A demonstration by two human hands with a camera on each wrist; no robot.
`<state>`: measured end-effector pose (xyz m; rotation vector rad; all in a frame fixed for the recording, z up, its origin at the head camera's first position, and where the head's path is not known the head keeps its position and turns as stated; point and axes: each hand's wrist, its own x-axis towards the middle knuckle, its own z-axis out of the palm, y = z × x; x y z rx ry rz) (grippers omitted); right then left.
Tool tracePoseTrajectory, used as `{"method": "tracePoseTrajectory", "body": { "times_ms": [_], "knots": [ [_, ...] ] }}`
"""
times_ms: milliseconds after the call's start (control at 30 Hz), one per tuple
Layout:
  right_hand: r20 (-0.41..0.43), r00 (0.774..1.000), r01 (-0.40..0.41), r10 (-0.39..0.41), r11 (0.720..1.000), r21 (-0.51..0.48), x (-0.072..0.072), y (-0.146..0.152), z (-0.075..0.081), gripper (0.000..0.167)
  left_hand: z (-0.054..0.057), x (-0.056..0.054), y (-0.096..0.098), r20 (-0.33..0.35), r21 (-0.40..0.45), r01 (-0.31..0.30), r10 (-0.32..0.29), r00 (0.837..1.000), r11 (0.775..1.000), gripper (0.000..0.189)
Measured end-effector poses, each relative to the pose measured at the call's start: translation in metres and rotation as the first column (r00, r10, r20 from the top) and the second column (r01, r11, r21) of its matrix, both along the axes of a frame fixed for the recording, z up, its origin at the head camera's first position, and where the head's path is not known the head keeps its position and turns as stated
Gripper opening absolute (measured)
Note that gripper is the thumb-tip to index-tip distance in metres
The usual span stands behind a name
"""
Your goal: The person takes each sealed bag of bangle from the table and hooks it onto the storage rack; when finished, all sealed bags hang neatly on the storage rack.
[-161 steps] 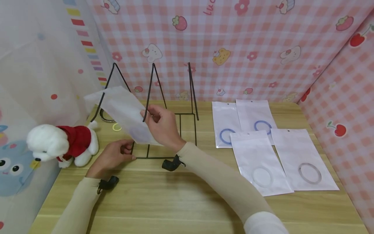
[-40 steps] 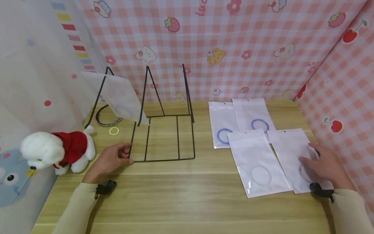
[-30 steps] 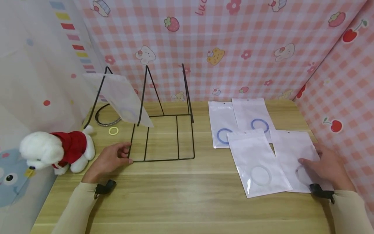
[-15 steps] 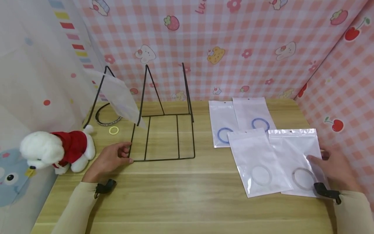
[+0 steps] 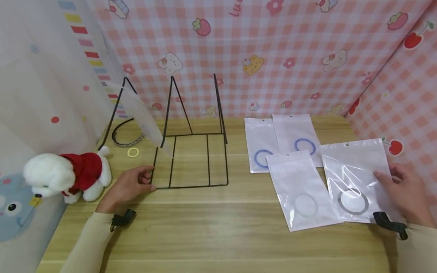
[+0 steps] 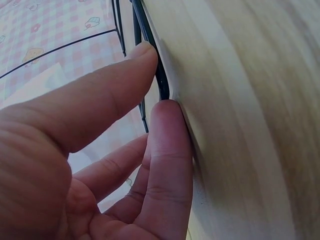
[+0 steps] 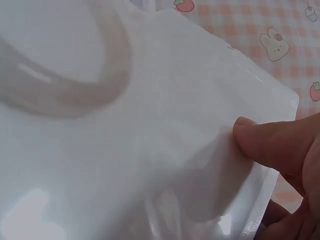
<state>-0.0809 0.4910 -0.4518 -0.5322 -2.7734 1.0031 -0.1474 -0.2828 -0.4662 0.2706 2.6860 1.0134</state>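
Observation:
My left hand (image 5: 128,185) pinches the near left corner of a black wire rack (image 5: 191,186) standing on the table. In the left wrist view, the thumb and a fingertip (image 6: 171,117) meet at the black wire (image 6: 161,75). On the rack's left upright hangs a white packet (image 5: 141,112), turned nearly edge-on. At the right, my right hand (image 5: 407,191) holds a clear-fronted white packet (image 5: 355,163) by its right edge, its top tilted up. A greyish bangle (image 5: 353,212) shows inside it. The right thumb (image 7: 265,142) presses on the front; the other fingers are mostly hidden behind.
Beside the held packet lie a white packet with a pale ring (image 5: 290,170) and two with blue rings, a left one (image 5: 261,132) and a right one (image 5: 293,125). Left of the rack are a dark bangle (image 5: 128,144), a yellow ring (image 5: 133,152) and a plush dog (image 5: 85,165).
My right hand has left the rack, gone to the packets at right and raised one from the table. The packet on the rack has turned edge-on. My left hand stays put.

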Motion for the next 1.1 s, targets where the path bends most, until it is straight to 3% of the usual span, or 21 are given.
{"method": "tracePoseTrajectory", "body": {
  "times_ms": [200,400,600,1000,1100],
  "knots": [
    [-0.086,0.996,-0.006,-0.003,0.995,-0.095,0.003,-0.002,0.004,0.041,0.0,-0.001,0.001,-0.005,-0.004,0.009,-0.009,1.0,1.0,0.068],
    [-0.109,0.994,0.013,-0.021,0.997,-0.075,0.0,-0.01,0.008,0.054,0.0,-0.001,0.001,-0.004,-0.002,0.008,-0.008,1.0,1.0,0.068],
    [-0.133,0.991,0.014,-0.021,0.999,-0.05,0.001,-0.016,0.011,0.052,0.001,0.0,0.002,-0.002,-0.011,0.001,-0.001,1.0,1.0,0.069],
    [-0.096,0.993,0.066,-0.07,0.997,-0.039,0.004,-0.024,0.021,0.053,0.001,-0.001,0.001,-0.013,-0.011,0.018,-0.018,1.0,1.0,0.068],
    [-0.124,0.989,0.069,-0.075,0.996,-0.048,0.006,-0.028,0.024,0.047,0.0,-0.002,0.0,-0.017,-0.008,0.02,-0.02,1.0,1.0,0.068]
  ]
}}
